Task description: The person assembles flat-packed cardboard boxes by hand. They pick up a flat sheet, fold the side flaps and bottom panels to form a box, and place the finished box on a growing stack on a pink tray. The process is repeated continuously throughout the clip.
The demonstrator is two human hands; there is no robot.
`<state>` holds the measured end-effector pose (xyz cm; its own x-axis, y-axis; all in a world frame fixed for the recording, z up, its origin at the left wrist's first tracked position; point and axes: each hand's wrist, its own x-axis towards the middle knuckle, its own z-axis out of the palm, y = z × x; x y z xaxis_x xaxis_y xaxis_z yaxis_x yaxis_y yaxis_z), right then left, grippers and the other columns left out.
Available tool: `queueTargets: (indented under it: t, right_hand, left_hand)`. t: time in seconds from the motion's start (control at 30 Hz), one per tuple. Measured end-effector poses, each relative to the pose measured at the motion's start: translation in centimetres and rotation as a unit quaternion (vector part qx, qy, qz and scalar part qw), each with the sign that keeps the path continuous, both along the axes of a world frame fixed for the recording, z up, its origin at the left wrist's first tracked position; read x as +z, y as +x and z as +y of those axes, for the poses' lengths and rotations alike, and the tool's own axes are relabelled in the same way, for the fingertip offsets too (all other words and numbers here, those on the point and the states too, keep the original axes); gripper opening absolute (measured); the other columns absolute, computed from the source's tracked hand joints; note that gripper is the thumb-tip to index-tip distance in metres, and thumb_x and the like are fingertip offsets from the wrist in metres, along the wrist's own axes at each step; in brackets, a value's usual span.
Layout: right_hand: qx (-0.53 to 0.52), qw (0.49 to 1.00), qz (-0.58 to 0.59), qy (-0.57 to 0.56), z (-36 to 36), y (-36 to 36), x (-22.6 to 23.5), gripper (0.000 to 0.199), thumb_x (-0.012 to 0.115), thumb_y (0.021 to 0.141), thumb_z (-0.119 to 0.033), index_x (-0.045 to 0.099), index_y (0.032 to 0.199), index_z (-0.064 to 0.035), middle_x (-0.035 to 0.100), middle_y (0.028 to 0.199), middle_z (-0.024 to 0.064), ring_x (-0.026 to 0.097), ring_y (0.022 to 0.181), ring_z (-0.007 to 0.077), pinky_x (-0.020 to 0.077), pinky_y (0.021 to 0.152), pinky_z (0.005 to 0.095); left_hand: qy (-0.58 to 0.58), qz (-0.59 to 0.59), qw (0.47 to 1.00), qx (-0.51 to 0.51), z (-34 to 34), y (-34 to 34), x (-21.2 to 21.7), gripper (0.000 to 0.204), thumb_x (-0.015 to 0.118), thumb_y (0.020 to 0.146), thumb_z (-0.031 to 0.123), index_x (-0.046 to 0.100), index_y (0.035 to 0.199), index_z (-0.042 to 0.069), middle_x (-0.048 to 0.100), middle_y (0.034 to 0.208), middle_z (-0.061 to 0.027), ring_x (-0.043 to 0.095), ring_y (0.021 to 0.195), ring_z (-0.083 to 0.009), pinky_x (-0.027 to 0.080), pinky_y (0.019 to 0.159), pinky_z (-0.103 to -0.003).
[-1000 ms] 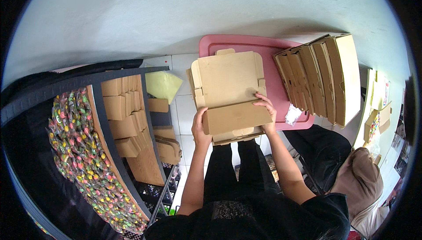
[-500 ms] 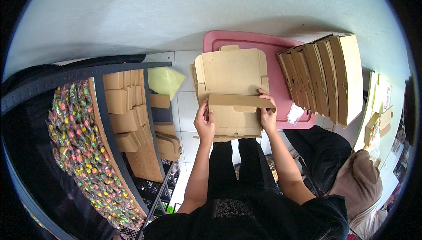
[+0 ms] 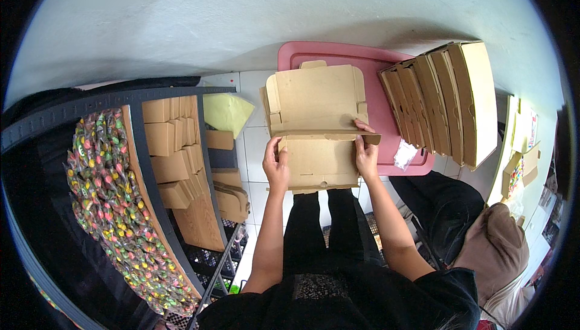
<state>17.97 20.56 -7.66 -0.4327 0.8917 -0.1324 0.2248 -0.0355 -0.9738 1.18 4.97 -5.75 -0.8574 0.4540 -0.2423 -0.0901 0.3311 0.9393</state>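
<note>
A flat brown cardboard box blank (image 3: 316,97) lies partly on the pink table, its far panel spread out with side flaps and a tab at the far edge. Across its middle a narrow strip stands up along a crease, above the near panel (image 3: 320,161). My left hand (image 3: 277,170) grips the near panel's left edge, thumb on top. At the right edge, my right hand (image 3: 366,158) holds the blank beside a folded-out corner flap, fingers partly behind the cardboard. More flat cardboard shows beneath the blank's left and near edges.
Folded boxes (image 3: 444,97) stand in a leaning row on the right of the pink table (image 3: 338,53), beside a small clear packet (image 3: 405,155). Left is a shelf with small brown boxes (image 3: 166,139) and wrapped colourful sweets (image 3: 115,203). A person in dark trousers (image 3: 438,203) sits at right.
The upright strip across the middle has tipped back toward the far panel, uncovering more of the near panel. My left hand has shifted slightly left and stays at the edge.
</note>
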Motion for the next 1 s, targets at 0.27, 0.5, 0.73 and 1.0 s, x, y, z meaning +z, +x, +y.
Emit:
queueTargets:
  t: [0.27, 0.5, 0.73, 1.0]
  right_hand:
    - [0.013, 1.000, -0.011, 0.022, 0.2, 0.1, -0.1, 0.020, 0.048, 0.093, 0.000, 0.053, 0.113, -0.0002, 0.058, 0.121, 0.0159, 0.052, 0.120, 0.0276, 0.0366, 0.104, 0.0370]
    - [-0.004, 0.998, -0.066, 0.004, 0.5, 0.0, -0.1, 0.016, 0.048, 0.096, -0.006, 0.059, 0.106, -0.0006, 0.062, 0.113, 0.0136, 0.057, 0.111, 0.0260, 0.0421, 0.097, 0.0357]
    - [0.015, 0.999, -0.012, 0.032, 0.3, 0.0, -0.7, 0.010, 0.048, 0.096, -0.003, 0.055, 0.103, -0.0019, 0.062, 0.113, 0.0145, 0.056, 0.116, 0.0271, 0.0416, 0.099, 0.0381]
    - [0.049, 0.998, -0.006, 0.035, -0.2, 0.4, -0.4, 0.021, 0.050, 0.087, 0.003, 0.048, 0.106, -0.0037, 0.057, 0.122, 0.0153, 0.048, 0.124, 0.0301, 0.0350, 0.106, 0.0415]
  left_hand:
    - [0.078, -0.064, 0.995, 0.020, -1.2, -1.2, -1.4, 0.009, 0.052, 0.091, 0.003, 0.057, 0.098, 0.002, 0.062, 0.102, -0.0074, 0.056, 0.097, -0.0136, 0.043, 0.089, -0.027]
    - [0.075, -0.055, 0.996, 0.004, -1.5, -1.1, -1.3, 0.008, 0.050, 0.091, -0.004, 0.058, 0.090, -0.001, 0.061, 0.099, -0.0070, 0.057, 0.095, -0.0132, 0.044, 0.090, -0.027]
    - [0.070, -0.024, 0.997, 0.005, -0.3, 0.5, -0.8, 0.046, 0.056, 0.088, -0.004, 0.037, 0.130, 0.002, 0.055, 0.112, -0.0122, 0.057, 0.102, -0.0178, 0.046, 0.093, -0.029]
    - [-0.007, 0.039, 0.999, -0.031, -0.2, 0.9, -1.8, 0.035, 0.062, 0.080, -0.004, 0.052, 0.114, -0.002, 0.058, 0.112, -0.0125, 0.058, 0.103, -0.0226, 0.047, 0.093, -0.032]
